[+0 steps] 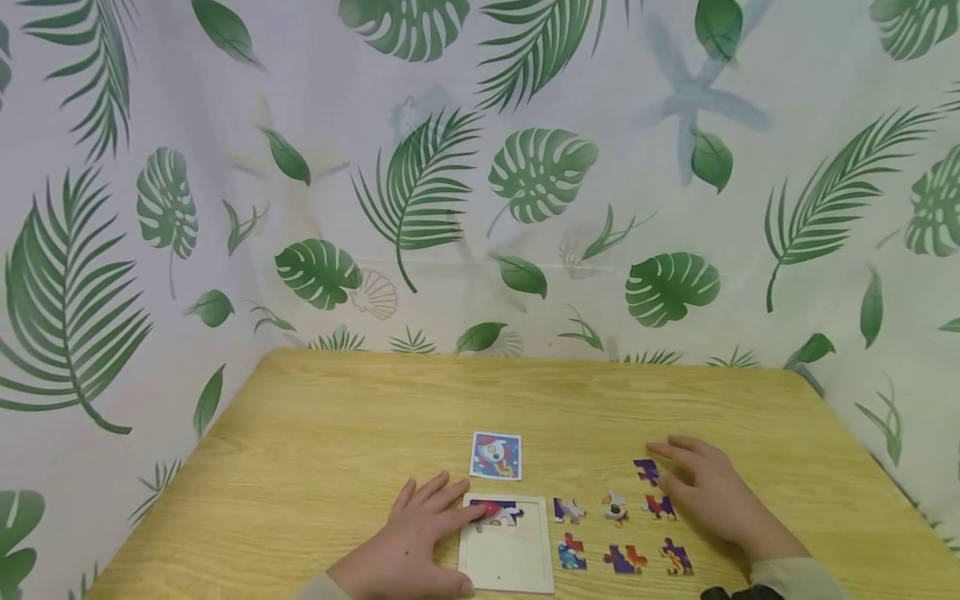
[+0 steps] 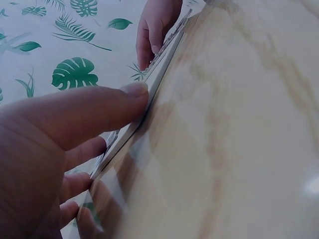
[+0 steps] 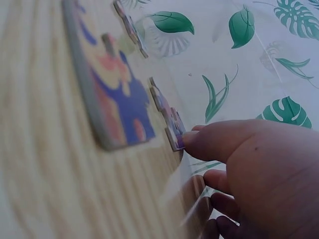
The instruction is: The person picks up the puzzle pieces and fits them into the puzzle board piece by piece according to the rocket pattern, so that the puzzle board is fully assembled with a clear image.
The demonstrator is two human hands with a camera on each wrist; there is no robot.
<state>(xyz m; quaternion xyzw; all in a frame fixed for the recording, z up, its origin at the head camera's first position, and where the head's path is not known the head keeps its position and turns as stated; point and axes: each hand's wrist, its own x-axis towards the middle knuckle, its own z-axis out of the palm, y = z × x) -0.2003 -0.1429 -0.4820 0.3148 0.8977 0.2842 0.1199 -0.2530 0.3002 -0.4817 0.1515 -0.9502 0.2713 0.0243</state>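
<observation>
My left hand [image 1: 416,546] rests across the left side of a white square puzzle tray [image 1: 510,567], its fingers spread. The index fingertip touches joined puzzle pieces [image 1: 510,513] in the tray's upper left. In the left wrist view the thumb [image 2: 119,107] lies against the tray's edge. My right hand [image 1: 716,500] lies palm down at the right with fingers extended, beside a purple piece [image 1: 647,472] and a red and purple piece [image 1: 658,506]. The right wrist view has its thumb [image 3: 214,142] at the edge of a puzzle piece [image 3: 169,117]; no grip shows.
Several loose pieces lie in rows right of the tray, among them a white and purple piece [image 1: 569,510] and a red and blue piece [image 1: 572,552]. Behind the tray lies a picture card [image 1: 495,456]. A leaf-patterned curtain [image 1: 450,308] stands behind the wooden table [image 1: 337,433].
</observation>
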